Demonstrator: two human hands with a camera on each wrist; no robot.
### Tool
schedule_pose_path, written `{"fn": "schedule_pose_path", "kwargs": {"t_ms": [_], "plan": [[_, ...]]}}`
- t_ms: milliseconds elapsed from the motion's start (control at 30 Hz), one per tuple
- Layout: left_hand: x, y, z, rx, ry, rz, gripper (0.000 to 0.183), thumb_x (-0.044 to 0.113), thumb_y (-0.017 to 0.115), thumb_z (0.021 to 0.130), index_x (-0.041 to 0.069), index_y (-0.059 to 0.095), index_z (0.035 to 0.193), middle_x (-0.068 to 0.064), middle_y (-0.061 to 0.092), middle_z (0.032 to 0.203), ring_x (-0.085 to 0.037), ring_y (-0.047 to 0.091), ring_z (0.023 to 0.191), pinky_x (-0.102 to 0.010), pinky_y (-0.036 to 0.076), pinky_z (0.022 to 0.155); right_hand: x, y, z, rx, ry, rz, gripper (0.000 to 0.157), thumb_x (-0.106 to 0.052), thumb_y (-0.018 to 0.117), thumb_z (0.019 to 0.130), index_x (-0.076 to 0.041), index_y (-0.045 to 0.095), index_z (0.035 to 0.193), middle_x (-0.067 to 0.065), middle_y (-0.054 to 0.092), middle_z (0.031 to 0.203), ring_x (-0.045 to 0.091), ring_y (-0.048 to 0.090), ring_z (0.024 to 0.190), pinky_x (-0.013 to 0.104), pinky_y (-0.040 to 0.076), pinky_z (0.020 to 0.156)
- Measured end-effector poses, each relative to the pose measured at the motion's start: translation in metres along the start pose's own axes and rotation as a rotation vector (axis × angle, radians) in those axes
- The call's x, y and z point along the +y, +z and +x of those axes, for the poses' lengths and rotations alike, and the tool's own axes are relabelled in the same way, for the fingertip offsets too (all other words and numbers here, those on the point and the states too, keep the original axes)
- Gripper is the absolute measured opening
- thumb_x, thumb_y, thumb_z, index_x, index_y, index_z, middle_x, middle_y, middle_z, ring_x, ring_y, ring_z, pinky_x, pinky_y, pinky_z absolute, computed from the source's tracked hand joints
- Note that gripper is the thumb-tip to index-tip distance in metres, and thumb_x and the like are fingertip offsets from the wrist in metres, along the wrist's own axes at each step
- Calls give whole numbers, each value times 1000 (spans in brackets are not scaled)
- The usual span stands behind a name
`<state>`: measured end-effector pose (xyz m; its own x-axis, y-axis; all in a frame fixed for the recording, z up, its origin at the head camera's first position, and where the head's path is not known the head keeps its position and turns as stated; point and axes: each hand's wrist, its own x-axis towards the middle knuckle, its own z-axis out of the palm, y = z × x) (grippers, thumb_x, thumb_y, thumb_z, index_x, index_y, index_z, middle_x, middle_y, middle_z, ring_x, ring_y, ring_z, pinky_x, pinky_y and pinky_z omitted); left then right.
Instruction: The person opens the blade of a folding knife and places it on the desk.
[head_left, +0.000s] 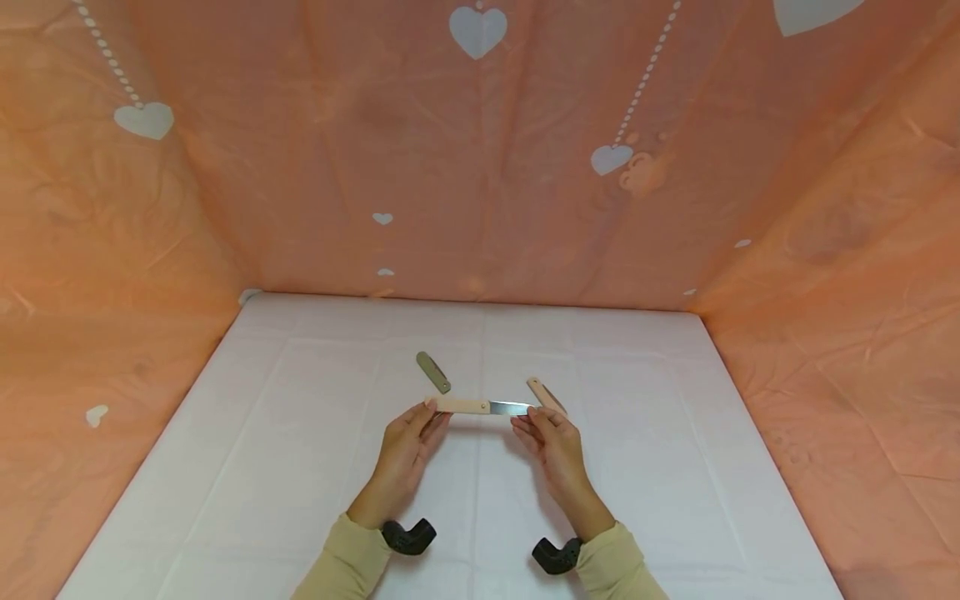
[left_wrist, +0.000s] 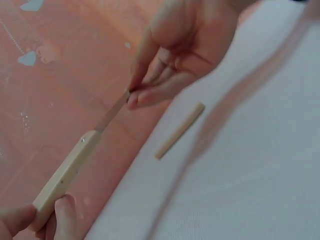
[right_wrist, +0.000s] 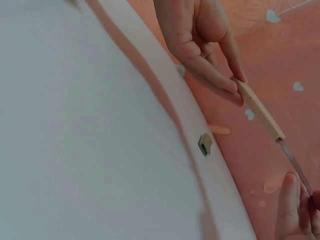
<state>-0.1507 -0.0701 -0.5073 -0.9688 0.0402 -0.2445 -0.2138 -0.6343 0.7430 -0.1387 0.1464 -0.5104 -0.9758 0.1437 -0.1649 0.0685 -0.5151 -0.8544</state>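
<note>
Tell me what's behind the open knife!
In the head view, beyond the open knife, a green folded knife and a beige folded knife lie on the white table. The strip of table the open knife covers can't be seen.

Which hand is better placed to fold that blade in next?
Likely the right hand: it pinches the blade at its free end, while the left hand holds the handle.

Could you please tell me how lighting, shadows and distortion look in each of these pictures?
Head view: brightest, with a pale gleam on the knife blade and soft shadows on the white surface; left wrist view: dimmer, a long reddish-brown shadow crossing the white surface; right wrist view: also dim, a similar shadow, and the white surface's edge bowing, perhaps from lens distortion.
</note>
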Motion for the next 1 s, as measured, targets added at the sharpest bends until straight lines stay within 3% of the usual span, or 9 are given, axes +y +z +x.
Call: {"fn": "schedule_pose_path", "kwargs": {"t_ms": [200, 367, 833, 1000], "plan": [[-1, -7, 4, -14, 19, 130, 35, 7, 55, 94, -17, 47, 118, -20, 60, 104, -23, 64, 96, -34, 47, 90, 1, -7, 3, -12, 14, -79, 22, -2, 54, 93, 16, 50, 105, 14, 66, 85, 21, 68, 78, 35, 53, 80], [-1, -13, 4, -41, 2, 205, 34, 7, 54, 94, -18, 47, 116, -25, 59, 105, -27, 63, 97, -35, 47, 90, 1, -14, 4, -28, 66, -148, 25, -2, 54, 93, 17, 51, 108, 16, 65, 88, 21, 67, 80, 34, 53, 80], [-4, -25, 7, -32, -84, 305, 35, 7, 51, 96, -19, 46, 119, -28, 60, 103, -30, 62, 98, -35, 49, 86, 5, -26, 6, -67, 162, -199, 29, -3, 54, 93, 18, 48, 112, 16, 65, 87, 21, 67, 82, 35, 53, 81], [-3, -29, 9, -62, -112, 343, 36, 8, 50, 96, -20, 47, 118, -27, 60, 101, -28, 63, 96, -34, 50, 85, 6, -30, 9, -74, 186, -233, 27, -2, 50, 94, 18, 48, 112, 16, 65, 87, 22, 67, 82, 35, 53, 80]]}}
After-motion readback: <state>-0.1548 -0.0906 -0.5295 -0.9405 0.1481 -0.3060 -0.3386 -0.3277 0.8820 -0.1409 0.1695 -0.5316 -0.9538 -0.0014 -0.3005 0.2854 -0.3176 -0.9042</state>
